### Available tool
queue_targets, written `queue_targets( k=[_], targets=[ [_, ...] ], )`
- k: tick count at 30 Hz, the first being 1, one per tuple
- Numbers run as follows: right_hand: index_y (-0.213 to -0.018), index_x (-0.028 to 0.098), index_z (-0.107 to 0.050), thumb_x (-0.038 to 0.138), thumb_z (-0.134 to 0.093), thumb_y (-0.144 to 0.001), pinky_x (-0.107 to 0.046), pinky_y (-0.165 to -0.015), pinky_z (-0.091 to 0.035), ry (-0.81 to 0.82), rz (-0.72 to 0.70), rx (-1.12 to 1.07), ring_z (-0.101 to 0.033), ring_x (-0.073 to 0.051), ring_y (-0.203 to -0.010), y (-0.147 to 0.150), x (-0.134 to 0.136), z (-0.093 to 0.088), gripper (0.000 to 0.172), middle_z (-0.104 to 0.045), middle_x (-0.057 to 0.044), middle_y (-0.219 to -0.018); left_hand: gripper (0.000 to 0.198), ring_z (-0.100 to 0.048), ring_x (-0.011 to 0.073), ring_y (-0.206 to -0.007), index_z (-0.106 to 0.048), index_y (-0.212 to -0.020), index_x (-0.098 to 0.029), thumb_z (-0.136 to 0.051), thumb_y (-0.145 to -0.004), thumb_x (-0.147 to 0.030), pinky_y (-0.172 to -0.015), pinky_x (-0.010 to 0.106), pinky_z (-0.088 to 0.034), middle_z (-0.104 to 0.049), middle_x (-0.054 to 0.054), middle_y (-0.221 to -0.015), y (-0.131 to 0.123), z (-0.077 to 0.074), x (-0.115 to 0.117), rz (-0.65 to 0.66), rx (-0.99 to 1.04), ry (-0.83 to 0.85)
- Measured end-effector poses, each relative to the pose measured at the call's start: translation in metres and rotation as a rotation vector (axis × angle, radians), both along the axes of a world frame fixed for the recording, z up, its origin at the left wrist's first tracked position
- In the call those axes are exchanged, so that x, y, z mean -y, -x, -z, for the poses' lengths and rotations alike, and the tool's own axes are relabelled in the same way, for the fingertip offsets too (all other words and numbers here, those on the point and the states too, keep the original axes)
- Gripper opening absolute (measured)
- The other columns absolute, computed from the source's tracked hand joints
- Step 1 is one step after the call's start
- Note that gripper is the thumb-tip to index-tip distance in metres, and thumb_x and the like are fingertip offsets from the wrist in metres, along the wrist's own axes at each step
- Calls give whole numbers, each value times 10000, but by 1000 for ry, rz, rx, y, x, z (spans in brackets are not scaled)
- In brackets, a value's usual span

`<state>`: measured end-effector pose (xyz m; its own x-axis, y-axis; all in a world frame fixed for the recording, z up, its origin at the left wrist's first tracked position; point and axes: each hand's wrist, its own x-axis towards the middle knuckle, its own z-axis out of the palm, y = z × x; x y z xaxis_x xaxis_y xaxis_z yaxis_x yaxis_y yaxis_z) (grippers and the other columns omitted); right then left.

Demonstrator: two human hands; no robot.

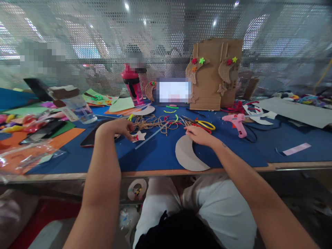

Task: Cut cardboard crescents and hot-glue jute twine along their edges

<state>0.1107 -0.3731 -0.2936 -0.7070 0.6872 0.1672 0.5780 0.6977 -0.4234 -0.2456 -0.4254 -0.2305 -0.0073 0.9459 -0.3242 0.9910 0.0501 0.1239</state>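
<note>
My left hand [123,128] reaches over the table with its fingers bent and somewhat apart. Its fingertips come down at the left edge of a small pale star cutout [140,135] with red bits on it; whether they grip it is hard to see. Under my right hand [197,134] lies the upper end of a grey cardboard crescent [184,152]. The fingers of that hand are pressed together at the crescent's tip, which they partly hide. Loose brown twine [147,122] lies tangled between the hands. Yellow-handled scissors [206,124] are just beyond my right hand.
A pink glue gun [237,123] lies on the right. Behind stands a cardboard panel [207,81] hung with twine-covered moons. At left are a water bottle [77,107], a dark phone [88,138] and coloured sheets [70,135]. A clear glue stick [147,139] lies in the middle.
</note>
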Motion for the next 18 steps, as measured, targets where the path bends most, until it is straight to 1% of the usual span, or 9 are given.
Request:
queue_targets(
  k=[4, 9, 12, 14, 16, 18],
  targets=[
    [-832, 168, -600, 185, -420, -869, -369, -941, -410, -10, -18, 19, -550, -234, -1120, -1, -1, 1, 185, -597, -130, -1220, 425, -607, 255, -775, -630, -744, -195, -729, -377, -387, -614, 263, -430, -673, 47, -771, 1, 3, -3, 1, -21, 1],
    [-785, 174, -579, 186, -414, -866, -359, -913, -420, -14, -35, 29, -545, -228, -1119, -2, -2, 2, 184, -620, -121, -1162, 330, -600, 222, -722, -628, -695, -205, -692, -427, -385, -584, 244, -404, -658, 13, -708, 1, 3, -3, 11, -8, -16],
    [-742, 178, -552, 190, -410, -866, -355, -900, -420, -15, -47, 30, -539, -230, -1126, -2, -2, 1, 189, -625, -122, -1139, 328, -600, 211, -716, -644, -710, -202, -692, -440, -384, -594, 237, -398, -663, 12, -724, -1, 1, -2, 16, 1, -44],
    [-731, 180, -541, 192, -400, -869, -355, -892, -422, -14, -59, 31, -531, -233, -1139, -3, -2, 1, 198, -637, -125, -1087, 350, -598, 214, -762, -655, -745, -202, -692, -460, -401, -629, 236, -397, -669, 18, -777, -1, -2, 0, 24, 2, -97],
    [-729, 179, -535, 194, -392, -872, -358, -893, -421, -13, -70, 32, -525, -235, -1148, -3, -2, 0, 203, -638, -128, -1068, 362, -590, 218, -820, -658, -775, -200, -673, -510, -446, -671, 237, -393, -669, 26, -831, -2, -5, 1, 37, 7, -165],
    [-730, 176, -532, 197, -392, -875, -363, -907, -414, -15, -74, 35, -521, -234, -1153, -3, -2, 0, 203, -625, -132, -1103, 382, -584, 212, -826, -656, -781, -195, -649, -554, -502, -679, 237, -390, -663, 31, -833, -4, -6, 2, 52, 24, -194]
  ],
)
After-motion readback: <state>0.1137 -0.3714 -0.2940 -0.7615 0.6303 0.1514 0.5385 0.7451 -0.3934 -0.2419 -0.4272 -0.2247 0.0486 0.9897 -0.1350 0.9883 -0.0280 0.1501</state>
